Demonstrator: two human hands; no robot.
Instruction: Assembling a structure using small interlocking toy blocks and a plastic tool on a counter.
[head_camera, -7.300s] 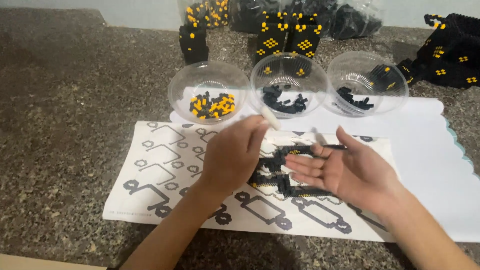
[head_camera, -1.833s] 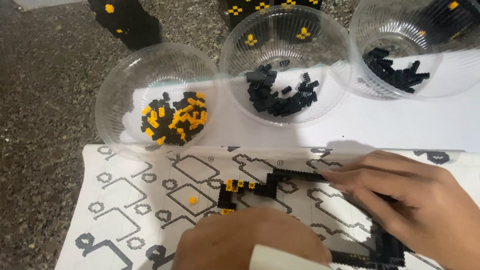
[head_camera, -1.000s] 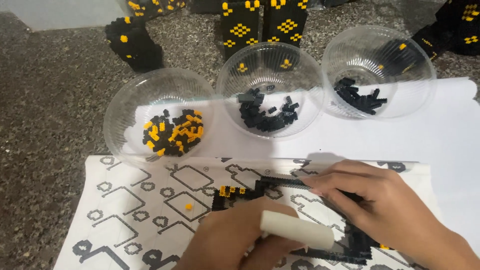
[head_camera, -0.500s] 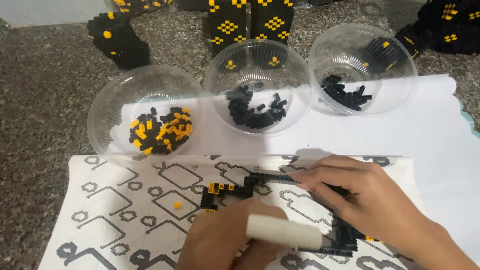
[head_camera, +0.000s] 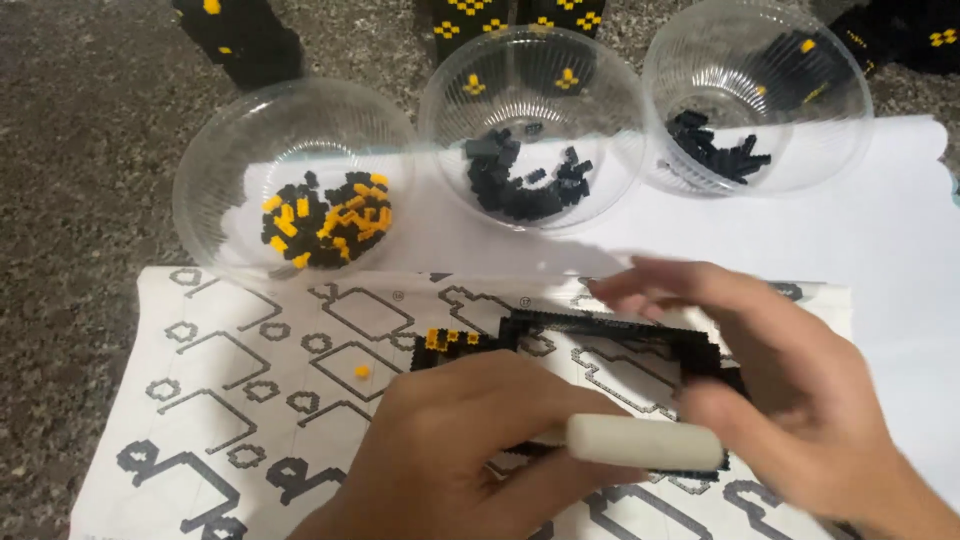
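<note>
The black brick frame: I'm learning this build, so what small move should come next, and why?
Probably steady the black brick frame with the right hand, then press with the white tool in the left hand: the frame lies unfinished on the pattern sheet.

My left hand (head_camera: 450, 440) comes in from the bottom edge, back of hand up, knuckles toward me, fingers curled down and inward, pinching a white cylindrical piece that sticks out to the right. My right hand (head_camera: 790, 400) enters from the lower right, palm down, wrist angled in, fingers (head_camera: 650, 285) stretched out leftward and slightly spread, blurred. Thumb tucks under near the cylinder's end. Both hands sit close together, nearly touching.
</note>
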